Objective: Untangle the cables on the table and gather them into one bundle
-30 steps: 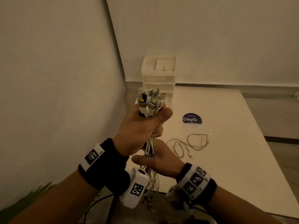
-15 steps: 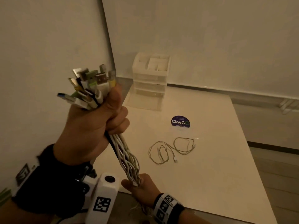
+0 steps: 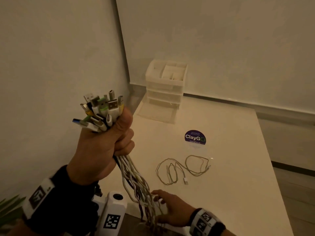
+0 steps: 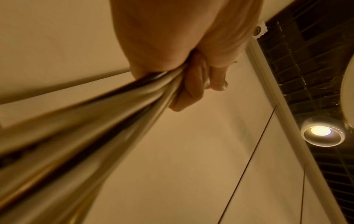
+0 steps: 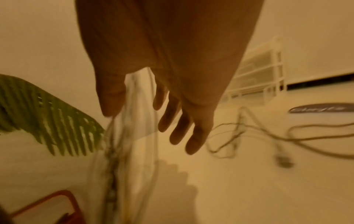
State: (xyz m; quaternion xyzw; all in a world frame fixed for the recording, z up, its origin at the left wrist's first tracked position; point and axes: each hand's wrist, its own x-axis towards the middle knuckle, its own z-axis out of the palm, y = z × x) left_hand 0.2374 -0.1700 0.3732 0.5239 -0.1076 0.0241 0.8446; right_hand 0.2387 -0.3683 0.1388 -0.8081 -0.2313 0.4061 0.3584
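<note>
White and pale-green USB plugs (image 3: pixel 102 109) fan out above the left hand (image 3: pixel 102 150), which is clenched in a fist around the cable bundle (image 3: pixel 133 176) just below the connectors. The left wrist view confirms this: the fingers (image 4: pixel 193 84) are curled tight around the cords. Gripping at the plug end likely keeps the connectors aligned and lets the cords hang free so that twists can drop out.

From the fist the cords run down and to the right, wavy and partly twisted. They pass the near edge of the tabletop (image 3: pixel 238 193) and continue below it. The right hand (image 3: pixel 172 210) meets them low down. In the right wrist view its fingers (image 5: pixel 180 125) are extended and slack, with the strands lying between thumb and fingers; nothing is clamped. This loose contact would suit combing the strands straight.

One loose cable (image 3: pixel 184 169) lies in open loops on the tabletop, well apart from the bundle, its white plug at the near end. It is not yet gathered, so the task appears mostly but not fully done.

Beyond it sit a round ClayGo sticker (image 3: pixel 195 137) and a translucent drawer organiser (image 3: pixel 164 89) against the far wall.
</note>
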